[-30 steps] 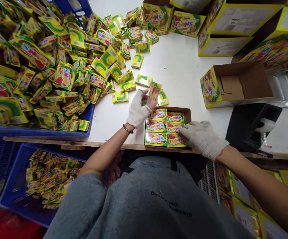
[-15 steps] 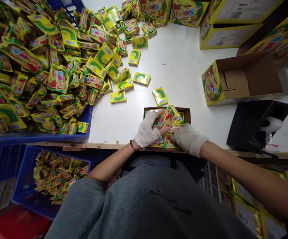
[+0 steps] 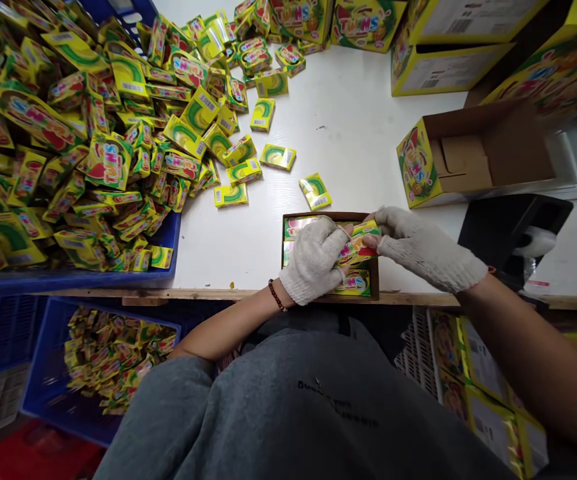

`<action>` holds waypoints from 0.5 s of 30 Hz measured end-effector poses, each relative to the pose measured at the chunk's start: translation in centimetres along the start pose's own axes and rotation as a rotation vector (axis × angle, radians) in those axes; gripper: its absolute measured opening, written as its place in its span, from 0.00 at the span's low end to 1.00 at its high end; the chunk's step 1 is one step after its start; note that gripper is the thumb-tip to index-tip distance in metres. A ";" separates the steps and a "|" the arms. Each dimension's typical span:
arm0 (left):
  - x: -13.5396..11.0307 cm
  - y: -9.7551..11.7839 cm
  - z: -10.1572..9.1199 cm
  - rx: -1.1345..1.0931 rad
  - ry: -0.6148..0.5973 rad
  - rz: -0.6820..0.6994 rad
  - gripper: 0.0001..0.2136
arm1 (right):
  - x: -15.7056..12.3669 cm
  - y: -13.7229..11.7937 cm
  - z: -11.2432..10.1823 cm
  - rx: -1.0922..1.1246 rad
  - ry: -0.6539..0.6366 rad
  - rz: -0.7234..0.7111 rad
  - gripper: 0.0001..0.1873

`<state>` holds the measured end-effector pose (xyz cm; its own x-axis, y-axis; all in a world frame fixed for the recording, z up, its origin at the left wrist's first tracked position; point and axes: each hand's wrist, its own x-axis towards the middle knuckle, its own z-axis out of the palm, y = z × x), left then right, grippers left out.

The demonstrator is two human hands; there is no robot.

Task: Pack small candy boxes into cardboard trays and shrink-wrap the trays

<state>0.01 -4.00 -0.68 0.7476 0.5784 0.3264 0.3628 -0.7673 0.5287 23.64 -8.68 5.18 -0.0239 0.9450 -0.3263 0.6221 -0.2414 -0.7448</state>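
Note:
Both my hands wear white knit gloves and meet over a low brown carton (image 3: pixel 376 230) at the table's near edge. The carton is filled with small yellow candy packets (image 3: pixel 356 283). My left hand (image 3: pixel 313 260) lies curled on top of the packets. My right hand (image 3: pixel 418 243) reaches in from the right, and its fingers pinch one yellow and red packet (image 3: pixel 361 243) that rests tilted on the upper layer. My left fingertips touch the same packet.
A blue crate (image 3: pixel 118 270) heaped with packets fills the left side. Loose packets (image 3: pixel 316 191) lie on the white table (image 3: pixel 348 133). An open empty yellow box (image 3: pixel 468 157) lies at right, by a black tape dispenser (image 3: pixel 513 233). Another blue crate (image 3: pixel 68 400) stands below.
My left hand brought a packet from the table down into the carton. My right hand has moved from the carton's near right corner up to its right side and taken hold of that packet.

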 end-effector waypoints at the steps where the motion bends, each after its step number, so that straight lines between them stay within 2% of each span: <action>1: 0.1 0.0 -0.1 -0.039 0.000 0.008 0.27 | -0.2 0.1 -0.2 -0.019 0.005 0.002 0.16; 3: 0.4 -0.2 -0.5 -0.163 -0.006 -0.009 0.27 | -0.6 0.2 -0.6 -0.051 -0.012 -0.002 0.13; 5: 0.7 -0.4 -1.0 -0.301 -0.058 -0.087 0.20 | -0.8 0.1 -0.6 -0.035 -0.020 -0.024 0.14; 6: 0.9 -0.4 -1.2 -0.363 -0.098 -0.146 0.15 | -0.9 0.0 -0.4 0.005 0.021 -0.033 0.16; 8: 1.3 -0.1 -1.3 -0.486 -0.160 -0.287 0.09 | -0.8 -0.2 0.5 0.146 0.180 -0.035 0.22; 10: 1.5 0.3 -1.1 -0.625 -0.141 -0.436 0.08 | -0.7 -0.1 1.6 0.310 0.338 -0.025 0.26; 11: 1.5 0.5 -1.1 -0.694 -0.127 -0.488 0.09 | -0.7 0.1 2.0 0.357 0.364 -0.018 0.26; 13: 1.4 0.7 -1.2 -0.763 -0.121 -0.520 0.10 | -0.8 0.6 2.2 0.327 0.280 -0.001 0.22; 15: 1.2 0.3 -1.6 -0.704 -0.098 -0.482 0.12 | -1.0 1.0 2.0 0.160 0.121 0.001 0.18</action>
<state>0.14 -3.08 1.09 0.6568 0.7458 -0.1113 0.2476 -0.0740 0.9660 22.76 -10.33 3.58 0.0766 0.9620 -0.2622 0.4899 -0.2653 -0.8304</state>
